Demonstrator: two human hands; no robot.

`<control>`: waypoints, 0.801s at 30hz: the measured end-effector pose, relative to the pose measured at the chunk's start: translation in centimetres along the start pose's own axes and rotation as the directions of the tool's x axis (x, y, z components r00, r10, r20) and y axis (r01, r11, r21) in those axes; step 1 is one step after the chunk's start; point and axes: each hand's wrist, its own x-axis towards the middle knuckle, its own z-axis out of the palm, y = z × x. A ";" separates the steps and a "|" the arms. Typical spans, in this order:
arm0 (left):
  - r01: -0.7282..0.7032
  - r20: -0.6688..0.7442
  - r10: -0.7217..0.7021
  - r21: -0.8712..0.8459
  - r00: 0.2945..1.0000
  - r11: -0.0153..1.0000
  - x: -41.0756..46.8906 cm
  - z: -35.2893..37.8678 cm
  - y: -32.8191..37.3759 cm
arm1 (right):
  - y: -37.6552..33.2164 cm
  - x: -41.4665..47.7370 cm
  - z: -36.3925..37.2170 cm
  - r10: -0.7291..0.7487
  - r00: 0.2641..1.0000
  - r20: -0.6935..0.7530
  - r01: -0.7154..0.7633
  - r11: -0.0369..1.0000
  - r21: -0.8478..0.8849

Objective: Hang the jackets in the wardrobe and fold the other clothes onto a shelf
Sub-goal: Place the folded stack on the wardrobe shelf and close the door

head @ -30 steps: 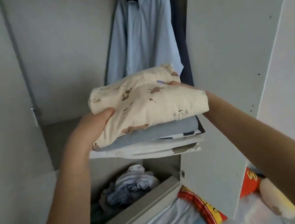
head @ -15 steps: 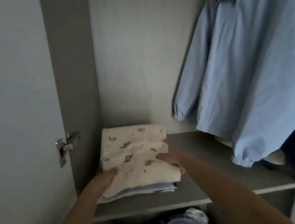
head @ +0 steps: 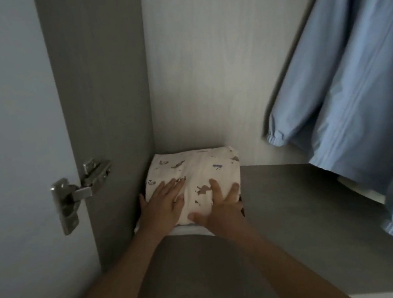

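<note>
Now the pile of folded clothes is sitting in the far left corner of the shelf. Both hands are pressing flat on top of it, with fingers straight and gripping nothing. The left hand is lying on the left side and the right hand on the right. A blue jacket is hanging on the right, above the shelf.
</note>
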 end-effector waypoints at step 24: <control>0.094 0.132 -0.186 0.510 0.974 0.855 4.1 0.1 2.1 | 1.7 5.4 1.0 -0.183 0.982 0.047 0.187 0.977 -0.103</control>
